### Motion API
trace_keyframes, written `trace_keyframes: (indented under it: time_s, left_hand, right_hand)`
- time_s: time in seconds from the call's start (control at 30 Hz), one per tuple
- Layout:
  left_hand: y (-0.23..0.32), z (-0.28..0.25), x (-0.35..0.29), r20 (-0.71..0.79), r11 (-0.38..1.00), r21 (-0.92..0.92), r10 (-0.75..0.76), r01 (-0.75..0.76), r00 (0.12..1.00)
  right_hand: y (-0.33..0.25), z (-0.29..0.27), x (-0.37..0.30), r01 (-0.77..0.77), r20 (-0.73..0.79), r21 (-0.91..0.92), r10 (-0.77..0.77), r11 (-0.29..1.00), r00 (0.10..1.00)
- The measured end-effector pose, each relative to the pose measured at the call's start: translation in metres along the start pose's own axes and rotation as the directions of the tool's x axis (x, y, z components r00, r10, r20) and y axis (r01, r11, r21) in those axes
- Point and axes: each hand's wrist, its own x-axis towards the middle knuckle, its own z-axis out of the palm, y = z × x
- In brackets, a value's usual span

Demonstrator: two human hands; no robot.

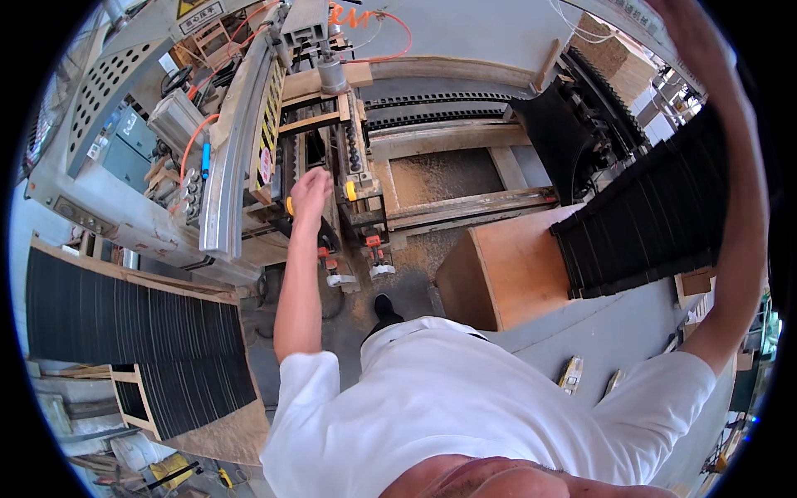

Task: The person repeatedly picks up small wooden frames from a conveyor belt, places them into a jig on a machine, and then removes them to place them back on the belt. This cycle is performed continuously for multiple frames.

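Fingers: left hand [310, 189] is curling loosely against the dark upright frame [349, 158] at the middle of the woodworking machine [241, 141]; whether it is actually gripping, I cannot tell.
Right hand: arm is sweeping up past the camera's right rim, hand [682, 23] blurring at the top, fingers unreadable.
Doing it well: reaching in slowly and keeping fingers off the orange-handled clamps [328, 257] looks wisest.
Signs: yellow-and-black striped strip [271, 104] is running down the curved guard; a yellow triangle warning label [189, 8] is sitting top left.
Surroundings: sawdust is lying around the wooden box [498, 274]; black slats [656, 216] are stacking right.
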Motion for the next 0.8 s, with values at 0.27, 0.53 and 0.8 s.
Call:
trace_keyframes:
  time_s: [0.27,0.53,0.8]
  left_hand:
    - [-0.041,0.012,0.186,0.030,0.813,-0.531,-0.261,0.236,0.965]
    - [-0.052,0.015,0.241,-0.048,0.657,-0.739,-0.267,0.145,0.963]
    - [-0.071,-0.001,0.154,0.129,0.635,-0.730,-0.233,0.251,0.964]
  right_hand:
    - [-0.216,0.058,-0.010,-0.257,0.215,0.472,0.173,0.843,0.961]
    - [-0.315,0.145,-0.015,-0.395,0.428,0.614,0.131,0.683,0.894]
    - [-0.436,0.243,0.020,-0.332,0.345,0.797,0.072,0.505,0.936]
